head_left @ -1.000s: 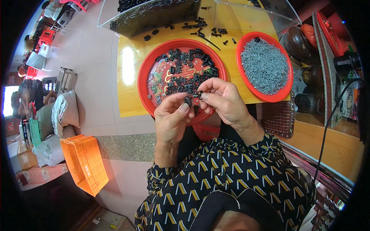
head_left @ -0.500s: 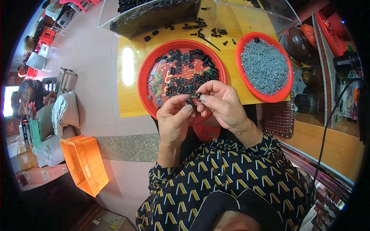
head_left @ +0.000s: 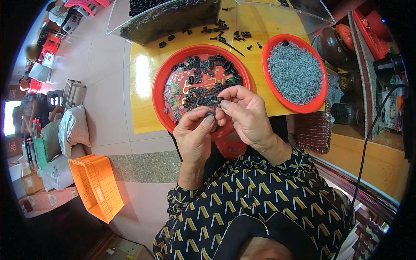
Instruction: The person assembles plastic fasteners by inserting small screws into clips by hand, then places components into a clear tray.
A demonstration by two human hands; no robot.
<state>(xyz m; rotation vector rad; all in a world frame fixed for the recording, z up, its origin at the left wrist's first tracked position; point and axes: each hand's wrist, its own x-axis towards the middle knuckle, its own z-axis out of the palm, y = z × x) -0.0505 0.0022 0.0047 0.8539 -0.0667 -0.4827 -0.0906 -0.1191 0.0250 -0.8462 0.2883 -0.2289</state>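
Observation:
My left hand (head_left: 194,132) pinches a small black rounded part (head_left: 211,115) between thumb and fingertips; its lower side is partly hidden. Just above and to the right, my right hand (head_left: 249,115) grips a tiny dark piece (head_left: 220,101) by its fingertips, too small to name. Both hands are over the near edge of a round red tray (head_left: 157,106), which holds many small black parts (head_left: 203,93) and some loose screws (head_left: 174,113) at its left. To the right, a second red tray (head_left: 303,109) is heaped with silvery screws (head_left: 294,73).
Clear plastic boxes (head_left: 173,25) stand at the table's far side, one with black parts inside. Loose black pieces (head_left: 214,29) lie on the yellow table (head_left: 142,104). An orange crate (head_left: 96,188) is on the floor to the left. A black cable (head_left: 367,143) hangs at the right.
My right hand has shifted slightly up and left, and its piece now appears farther from the black part in my left hand. The table and trays sit slightly further left in view.

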